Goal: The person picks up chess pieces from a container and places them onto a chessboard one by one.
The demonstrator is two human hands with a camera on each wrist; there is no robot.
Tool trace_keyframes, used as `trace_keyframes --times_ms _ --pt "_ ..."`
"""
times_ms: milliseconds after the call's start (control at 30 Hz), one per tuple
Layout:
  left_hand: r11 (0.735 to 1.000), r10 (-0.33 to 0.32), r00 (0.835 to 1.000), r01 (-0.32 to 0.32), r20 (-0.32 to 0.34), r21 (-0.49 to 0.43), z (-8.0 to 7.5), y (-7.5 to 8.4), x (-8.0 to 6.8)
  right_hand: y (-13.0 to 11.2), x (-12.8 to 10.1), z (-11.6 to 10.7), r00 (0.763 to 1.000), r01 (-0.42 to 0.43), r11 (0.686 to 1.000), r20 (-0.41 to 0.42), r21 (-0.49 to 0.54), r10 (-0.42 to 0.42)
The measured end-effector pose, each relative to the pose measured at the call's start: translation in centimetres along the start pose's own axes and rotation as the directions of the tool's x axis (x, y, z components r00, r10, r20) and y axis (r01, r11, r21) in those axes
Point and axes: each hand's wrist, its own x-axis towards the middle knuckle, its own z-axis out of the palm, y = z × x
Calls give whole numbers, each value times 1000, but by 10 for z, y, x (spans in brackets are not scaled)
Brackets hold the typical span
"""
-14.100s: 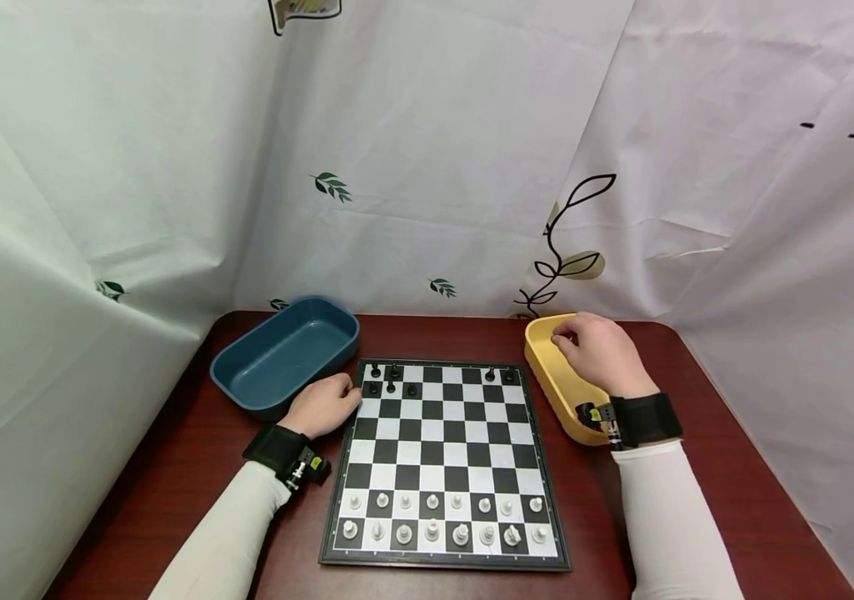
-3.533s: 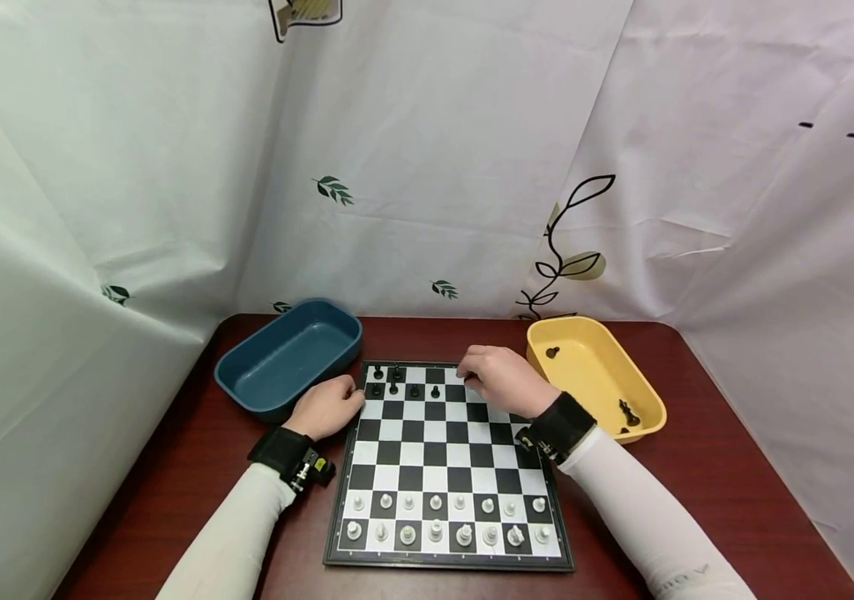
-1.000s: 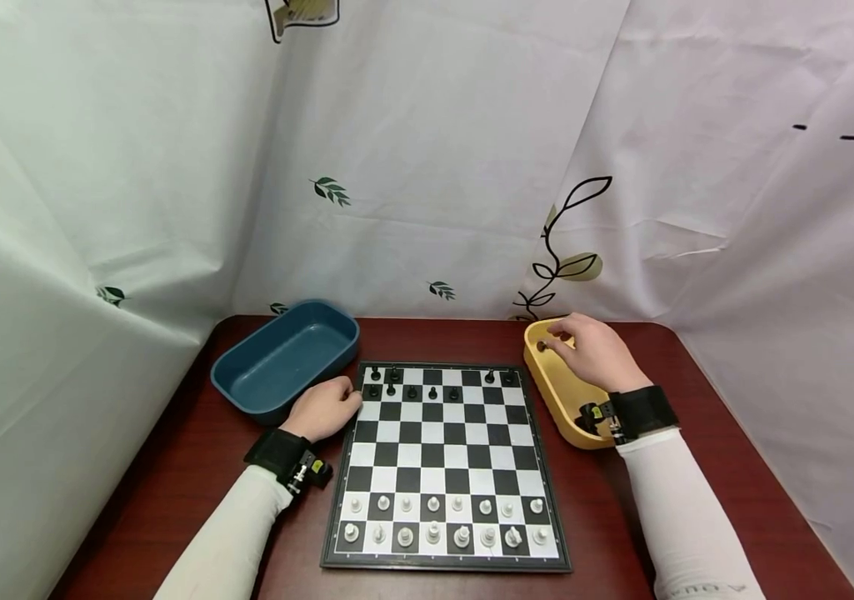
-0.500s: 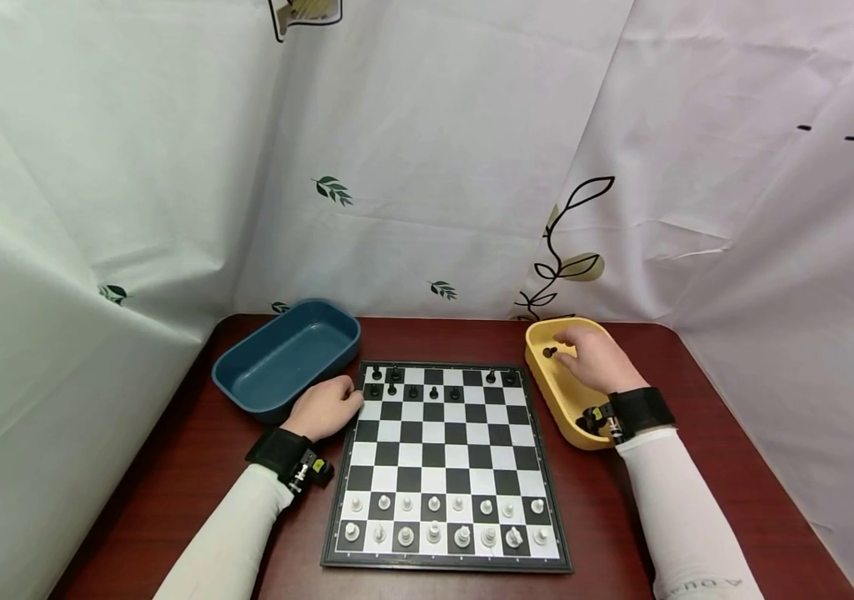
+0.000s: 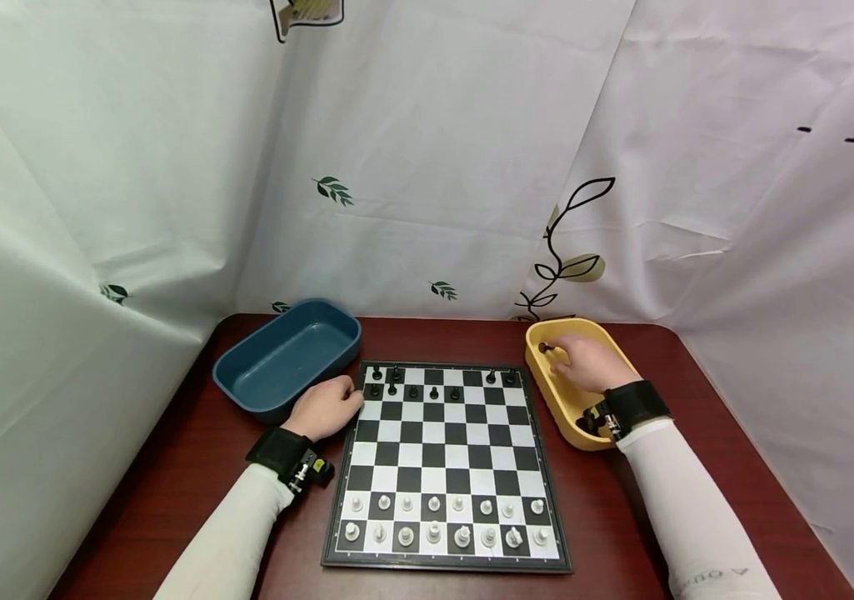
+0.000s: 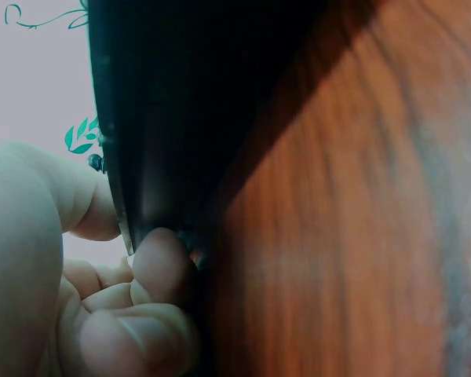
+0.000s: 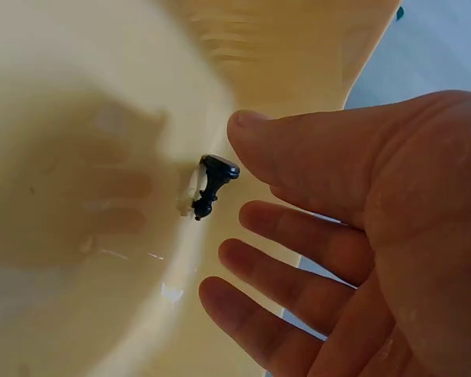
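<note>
My right hand (image 5: 587, 360) reaches down into the yellow tray (image 5: 563, 410), fingers spread. In the right wrist view a black chess bishop (image 7: 209, 187) lies on its side by the tray wall, just off the tips of the thumb (image 7: 259, 141) and fingers. At the chessboard's back left corner, my left hand (image 5: 324, 408) holds the board's edge; in the left wrist view its fingers (image 6: 163, 263) are curled at the dark rim. The chessboard (image 5: 434, 454) bears several black pieces (image 5: 413, 392) at its far side and two rows of white pieces (image 5: 434, 531) at the near side.
A blue tray (image 5: 284, 354) stands at the back left, right behind my left hand. Other dark pieces (image 5: 587, 421) in the yellow tray are partly hidden by the right wrist camera. White cloth (image 5: 427, 167) hangs behind the brown table (image 5: 292, 550).
Over the longer span, two black pieces were added to the board's second far row. My right hand went from board back to yellow tray and lowered toward the bishop, which shifted slightly. Left hand stayed.
</note>
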Motion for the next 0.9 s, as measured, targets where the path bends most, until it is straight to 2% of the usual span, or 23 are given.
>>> trace_keyframes --times_ms 133,333,467,633,900 --pt "1000 -1 1000 1 -1 -7 0 -1 0 -3 6 -6 999 14 1000 32 -20 -13" --pt "1000 -3 1000 3 11 -10 1 -3 1 -5 16 -8 995 -14 999 99 -48 19" --pt "1000 2 1000 -2 11 -13 2 -2 2 -1 19 -4 994 -23 996 103 -81 32" --pt "1000 8 1000 -8 8 -13 2 -1 1 -1 20 1 995 10 993 95 -121 1" --pt "1000 18 1000 -18 5 -5 3 -3 0 -7 21 1 984 42 988 179 -145 -16"
